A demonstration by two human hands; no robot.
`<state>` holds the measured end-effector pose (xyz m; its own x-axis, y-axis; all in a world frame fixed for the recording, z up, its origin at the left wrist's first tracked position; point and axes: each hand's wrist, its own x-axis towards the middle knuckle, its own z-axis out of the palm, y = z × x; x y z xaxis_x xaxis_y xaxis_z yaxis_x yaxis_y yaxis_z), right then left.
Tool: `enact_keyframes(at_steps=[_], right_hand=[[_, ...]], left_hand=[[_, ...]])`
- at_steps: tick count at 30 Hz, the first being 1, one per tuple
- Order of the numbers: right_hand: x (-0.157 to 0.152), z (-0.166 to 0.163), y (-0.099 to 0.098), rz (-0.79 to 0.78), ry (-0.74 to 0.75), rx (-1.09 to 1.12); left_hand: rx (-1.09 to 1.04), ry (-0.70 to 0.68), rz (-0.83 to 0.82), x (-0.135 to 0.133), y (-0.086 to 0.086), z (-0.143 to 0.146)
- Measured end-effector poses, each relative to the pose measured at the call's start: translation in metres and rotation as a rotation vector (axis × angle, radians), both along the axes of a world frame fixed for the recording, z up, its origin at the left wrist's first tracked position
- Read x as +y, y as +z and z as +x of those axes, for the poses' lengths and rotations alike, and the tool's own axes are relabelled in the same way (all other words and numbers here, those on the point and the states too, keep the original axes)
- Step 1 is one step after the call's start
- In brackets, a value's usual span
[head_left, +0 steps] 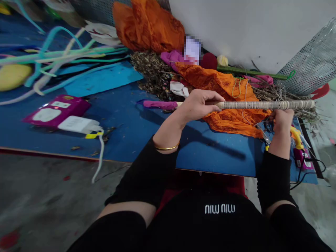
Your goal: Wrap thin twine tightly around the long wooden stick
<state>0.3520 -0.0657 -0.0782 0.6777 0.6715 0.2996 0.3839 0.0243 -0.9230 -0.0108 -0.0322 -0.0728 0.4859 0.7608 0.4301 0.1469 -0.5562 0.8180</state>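
Note:
A long stick (262,104) wrapped in pale twine lies level in front of me, above a blue mat (126,122). Its left end is covered in magenta material (160,104). My left hand (198,104) is closed round the stick near the middle, a gold bangle (167,148) on that wrist. My right hand (283,119) grips the stick from below near its right end, fingers curled up around it. Both arms wear black sleeves.
Orange cloth (228,101) lies under the stick, more orange cloth (149,24) behind. Dried twigs (154,75), a green rod (252,72), a magenta power strip (56,110) with a white charger (78,124), teal strips (65,56), a yellow-handled tool (296,136), wire mesh (312,63).

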Motion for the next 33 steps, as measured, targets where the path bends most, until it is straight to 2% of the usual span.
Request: enact_keyframes(at_steps=[3, 5, 8, 11, 13, 15, 18, 21, 23, 27, 33], right_hand=[[-0.004, -0.033, -0.004, 0.045, 0.068, -0.345], [-0.009, -0.062, -0.006, 0.116, 0.255, -0.563], [-0.017, -0.104, -0.011, 0.12, 0.64, -0.382], [-0.026, -0.13, -0.014, 0.032, 0.843, -0.277], [-0.032, -0.137, -0.012, 0.02, 0.841, -0.286], [-0.038, -0.139, -0.007, 0.088, 0.768, -0.346], [-0.045, -0.142, -0.001, 0.317, 0.67, -0.477], [-0.05, -0.148, -0.003, 0.484, 0.699, -0.486], [-0.05, -0.153, -0.007, 0.497, 0.769, -0.415], [-0.048, -0.16, -0.013, 0.412, 0.883, -0.173], [-0.049, -0.173, -0.006, 0.367, 0.656, 0.214]], left_hand=[[-0.085, -0.013, -0.047, -0.004, -0.002, 0.009], [-0.093, -0.01, -0.059, -0.006, -0.004, 0.014], [-0.103, -0.043, -0.061, -0.008, -0.006, 0.021], [-0.114, -0.06, -0.054, -0.01, -0.006, 0.024], [-0.121, -0.031, -0.035, -0.009, -0.006, 0.024], [-0.13, -0.004, -0.009, -0.008, -0.005, 0.024], [-0.118, 0.017, 0.03, -0.007, -0.005, 0.023], [-0.073, 0.045, 0.055, -0.006, -0.007, 0.024], [-0.049, 0.041, 0.063, -0.006, -0.009, 0.025], [0.004, 0.022, 0.094, -0.008, -0.012, 0.031], [0.073, 0.1, 0.05, -0.015, -0.015, 0.039]])
